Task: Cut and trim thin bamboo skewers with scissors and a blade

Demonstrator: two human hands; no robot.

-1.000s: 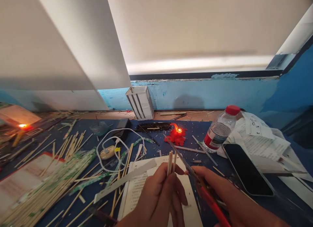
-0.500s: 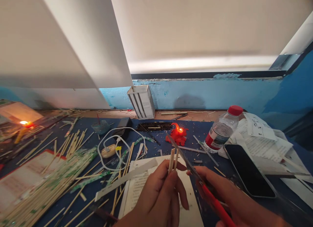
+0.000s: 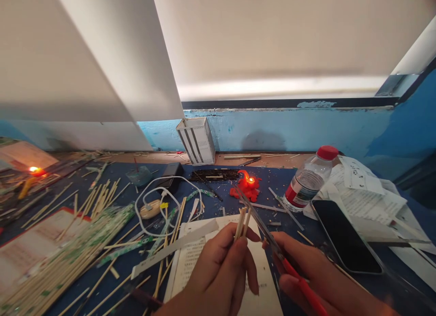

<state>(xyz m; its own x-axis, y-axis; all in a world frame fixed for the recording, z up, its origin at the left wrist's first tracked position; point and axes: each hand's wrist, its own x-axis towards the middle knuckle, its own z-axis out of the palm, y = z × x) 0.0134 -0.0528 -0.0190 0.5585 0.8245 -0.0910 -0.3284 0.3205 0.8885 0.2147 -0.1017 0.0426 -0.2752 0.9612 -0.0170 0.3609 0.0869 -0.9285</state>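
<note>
While left hand (image 3: pixel 221 264) pinches sticks (image 3: pixel 240 224), right (image 3: pixel 318 273) grips scissors (image 3: pixel 293 272).

From where I'm standing the wall (image 3: pixel 228 136) is bright blue, paint pretty chipped right under the dark window frame (image 3: pixel 252 104). Big pale blinds (image 3: pixel 282 39) hang down, with a white band of light (image 3: pixel 272 90) near the bottom of one. Bench (image 3: pixel 277 176) is dark blue, brownish strip (image 3: pixel 284 160) along the back.
</note>
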